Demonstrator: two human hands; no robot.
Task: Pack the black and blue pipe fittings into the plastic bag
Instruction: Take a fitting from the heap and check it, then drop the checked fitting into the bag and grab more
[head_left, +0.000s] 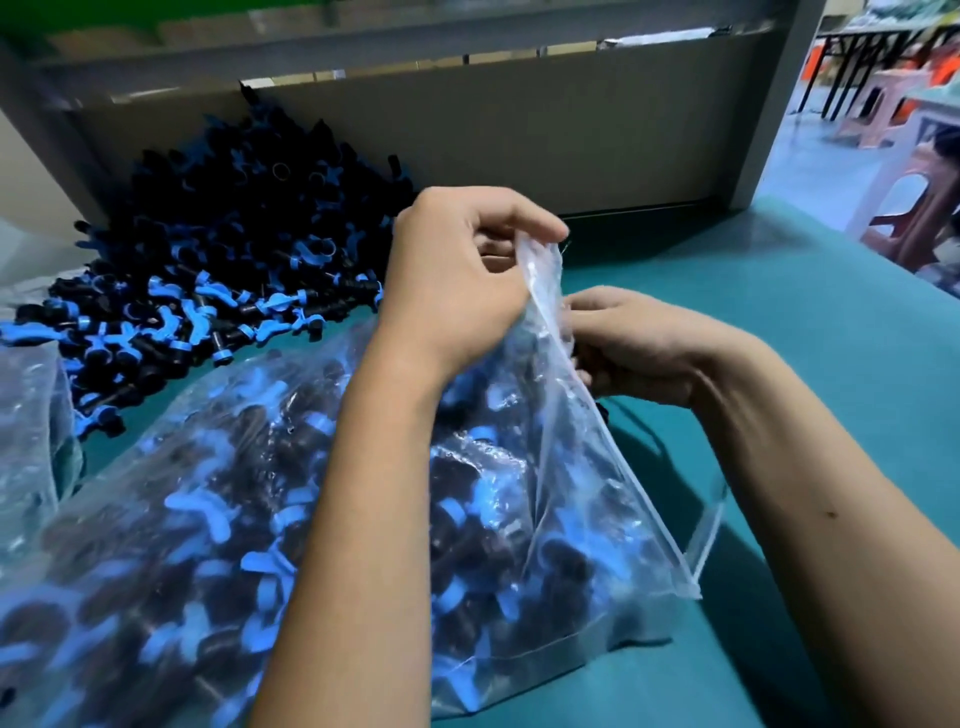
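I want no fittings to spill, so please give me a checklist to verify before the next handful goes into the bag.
1. Left hand pinches the plastic bag rim, lifted: ok.
2. Right hand at the bag mouth, fingers behind the film: grip cannot tell.
3. Mouth wide enough for a handful: cannot tell.
4. Room left; bag already holds many fittings: cannot tell.
5. Loose fittings pile lies beside the bag, on the green table: ok.
6. Bag rests on the table: ok.

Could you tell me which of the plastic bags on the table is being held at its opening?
The large fitting-filled bag in the middle: the left hand pinches its top edge. The bag at the left edge lies untouched.
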